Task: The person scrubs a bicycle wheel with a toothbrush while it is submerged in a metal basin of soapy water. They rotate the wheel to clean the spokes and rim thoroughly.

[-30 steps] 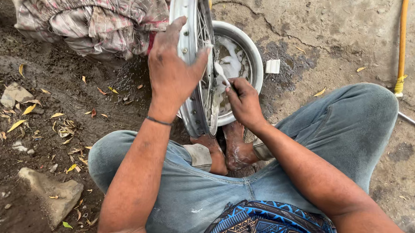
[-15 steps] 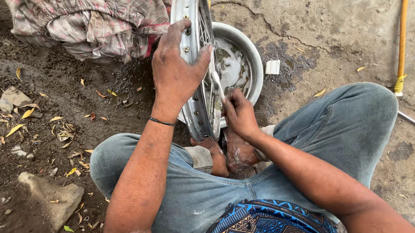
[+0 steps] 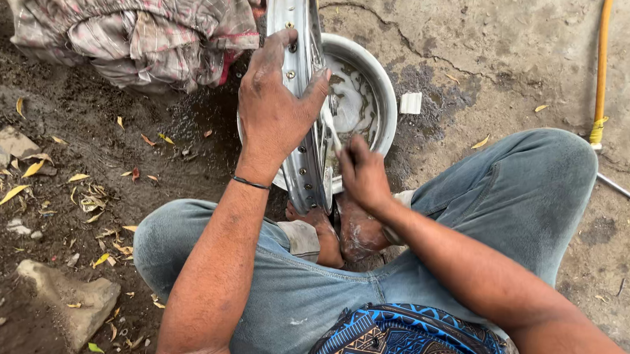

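A chrome wheel rim (image 3: 304,23) stands upright on edge between my bare feet (image 3: 341,233). My left hand (image 3: 275,109) grips the top of the rim and steadies it. My right hand (image 3: 362,174) holds a small white brush (image 3: 330,127) against the rim's right side, next to the spokes. Behind the rim sits a round metal basin (image 3: 375,82) with dirty, soapy water. I am squatting in blue jeans, knees spread to either side.
A bundle of patterned cloth (image 3: 128,20) lies at the upper left. A small white block (image 3: 410,103) rests on the concrete right of the basin. A yellow hose (image 3: 602,63) runs along the right edge. Stones (image 3: 67,300) and dry leaves litter the dirt at left.
My right hand has slid slightly down and toward me along the rim with the brush. My left hand keeps its grip on the rim.
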